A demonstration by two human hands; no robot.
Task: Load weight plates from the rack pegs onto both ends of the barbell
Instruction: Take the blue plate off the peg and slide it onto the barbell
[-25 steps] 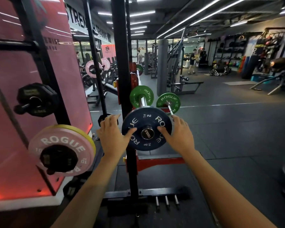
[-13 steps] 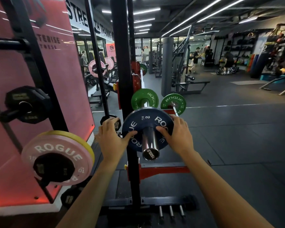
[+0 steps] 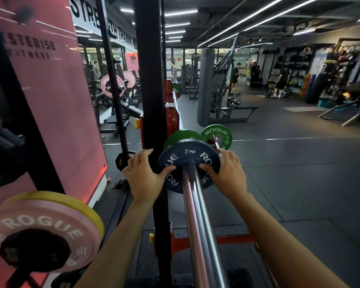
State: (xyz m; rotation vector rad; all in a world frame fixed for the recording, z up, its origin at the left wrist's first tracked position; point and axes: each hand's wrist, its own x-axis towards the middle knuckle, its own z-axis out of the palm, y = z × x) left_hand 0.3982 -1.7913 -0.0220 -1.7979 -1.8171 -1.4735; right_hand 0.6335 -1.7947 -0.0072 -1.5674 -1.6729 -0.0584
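Both hands are clamped on the blue plate (image 3: 188,163), which is threaded on the barbell sleeve (image 3: 197,215): the left hand (image 3: 142,175) grips its left rim with the thumb across the face, the right hand (image 3: 227,173) grips its right rim the same way. Just beyond the blue plate on the same sleeve sits a green plate (image 3: 180,137), and a second green plate (image 3: 216,134) shows behind that to the right. A pink plate (image 3: 44,229) hangs on a peg well to the left of the blue plate, beside the black upright (image 3: 151,80).

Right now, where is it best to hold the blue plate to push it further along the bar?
Probably its rim, left and right of the bar, where the left hand and right hand sit. The blue plate is flat and round, so even pressure should keep it square.
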